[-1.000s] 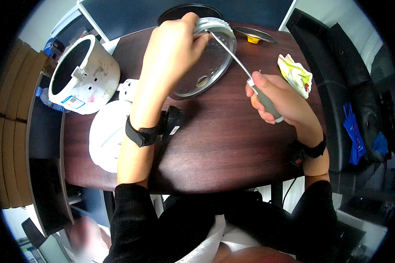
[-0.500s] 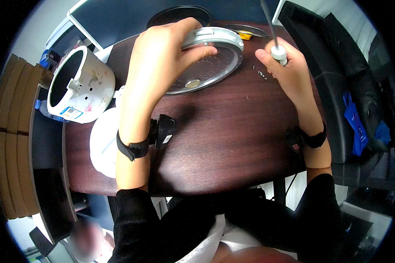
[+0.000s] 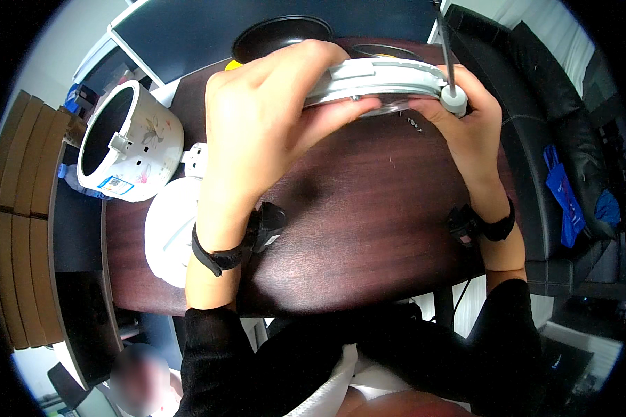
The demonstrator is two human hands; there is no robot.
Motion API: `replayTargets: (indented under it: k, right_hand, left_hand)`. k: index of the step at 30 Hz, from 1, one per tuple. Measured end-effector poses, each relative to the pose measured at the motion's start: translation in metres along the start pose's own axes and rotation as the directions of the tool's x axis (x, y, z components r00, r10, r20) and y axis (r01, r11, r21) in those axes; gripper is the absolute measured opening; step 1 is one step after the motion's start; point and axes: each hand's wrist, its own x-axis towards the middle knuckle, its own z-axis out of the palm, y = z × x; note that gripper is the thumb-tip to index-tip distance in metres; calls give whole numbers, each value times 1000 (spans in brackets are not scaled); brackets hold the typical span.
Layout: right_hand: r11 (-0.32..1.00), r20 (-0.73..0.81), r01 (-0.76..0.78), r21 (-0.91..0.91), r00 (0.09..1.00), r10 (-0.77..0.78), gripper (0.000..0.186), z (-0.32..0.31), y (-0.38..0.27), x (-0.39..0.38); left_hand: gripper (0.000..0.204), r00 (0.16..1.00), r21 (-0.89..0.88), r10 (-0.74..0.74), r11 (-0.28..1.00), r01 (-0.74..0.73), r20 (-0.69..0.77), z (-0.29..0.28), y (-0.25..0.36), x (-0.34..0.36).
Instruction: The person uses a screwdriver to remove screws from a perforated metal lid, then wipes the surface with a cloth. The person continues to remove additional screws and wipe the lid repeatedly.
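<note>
A flowered pot (image 3: 149, 149) sits at the left of the worktop (image 3: 362, 229). The left hand (image 3: 264, 118) pinches a lid (image 3: 382, 78), held edge-on above the worktop's far side; screws (image 3: 413, 124) lie nearby. The right hand (image 3: 469, 115), wrapped round a screwdriver (image 3: 453, 99), meets the lid's right end.

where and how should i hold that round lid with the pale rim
Likely by its thick pale rim, from the left: that curved band appears nearly edge-on, so thumb and fingers can pinch it, as the left hand does; the right hand holds the screwdriver.
</note>
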Motion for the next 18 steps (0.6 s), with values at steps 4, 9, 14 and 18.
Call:
replayTargets:
  k: [4, 9, 14, 18]
  right_hand:
    - [997, -43, 53, -61, 998, -56, 33, -6, -4, 2]
    - [985, -114, 145, -94, 981, -155, 34, -11, -5, 2]
    - [946, -105, 281, -163, 948, -299, 35, -13, -4, 4]
    - [936, -107, 305, -177, 939, -327, 35, -13, 0, 4]
  left_hand:
    - [41, 996, -25, 83, 996, -84, -43, -1, -2, 1]
    - [38, 993, -229, 30, 973, -3, 117, -17, 3, 8]
    - [26, 972, -323, 0, 943, 78, 235, -19, 0, 4]
    - [26, 975, -266, 12, 963, 49, 221, -19, 2, 2]
